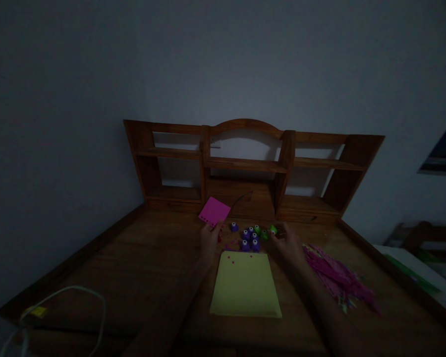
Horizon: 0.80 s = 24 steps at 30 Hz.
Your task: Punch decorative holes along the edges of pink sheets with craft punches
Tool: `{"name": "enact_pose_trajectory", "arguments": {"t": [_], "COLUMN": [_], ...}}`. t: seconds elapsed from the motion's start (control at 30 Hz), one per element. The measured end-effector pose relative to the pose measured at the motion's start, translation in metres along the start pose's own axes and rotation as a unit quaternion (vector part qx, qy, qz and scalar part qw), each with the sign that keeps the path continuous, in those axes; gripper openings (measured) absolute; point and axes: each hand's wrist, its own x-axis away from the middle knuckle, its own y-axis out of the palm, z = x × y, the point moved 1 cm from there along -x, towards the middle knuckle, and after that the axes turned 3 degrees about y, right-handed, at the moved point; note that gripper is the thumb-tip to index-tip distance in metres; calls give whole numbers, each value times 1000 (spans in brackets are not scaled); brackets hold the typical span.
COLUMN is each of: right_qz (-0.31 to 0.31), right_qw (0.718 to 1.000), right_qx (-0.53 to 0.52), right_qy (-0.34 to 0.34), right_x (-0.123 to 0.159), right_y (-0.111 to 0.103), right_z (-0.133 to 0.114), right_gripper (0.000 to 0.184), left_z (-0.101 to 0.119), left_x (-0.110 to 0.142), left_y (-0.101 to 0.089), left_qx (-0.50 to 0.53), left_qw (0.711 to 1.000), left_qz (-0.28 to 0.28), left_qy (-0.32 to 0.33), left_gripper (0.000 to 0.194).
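In the head view my left hand (210, 241) pinches the lower corner of a pink sheet of paper (214, 209), held tilted above the desk. A row of small holes runs along the sheet's lower left edge. My right hand (289, 244) has its fingers closed on a small green craft punch (273, 229). Between the hands stand several purple craft punches (246, 245) with white tops, and more green ones (264, 235). Something small and red (219, 238) shows beside my left hand. Closer to me lies a yellow paper (247, 285), with small reddish cut-outs near its far edge.
A heap of pink and pale paper strips (336, 273) lies right of my right forearm. A wooden shelf unit (245, 162) lines the desk's back. At the front left are a white cable (74, 287) and a yellow item (38, 311). The room is dim.
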Motion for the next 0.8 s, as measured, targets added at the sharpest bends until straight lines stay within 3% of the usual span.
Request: {"name": "enact_pose_trajectory", "arguments": {"t": [0.23, 0.63, 0.8], "right_qz": [-95, -146, -179], "right_qw": [993, 981, 976], "right_qx": [45, 51, 72], "right_qy": [-53, -119, -105], "right_x": [2, -1, 1], "right_y": [2, 9, 10], "right_z": [3, 17, 19], "right_gripper": [31, 22, 23], "left_z": [3, 6, 8], "left_x": [1, 3, 4], "left_y": [1, 2, 2], "left_qx": [10, 23, 25], "left_qw": [1000, 1000, 1000], "left_qz": [-2, 2, 5], "left_qy": [-13, -3, -9], "left_gripper": [44, 44, 46]}}
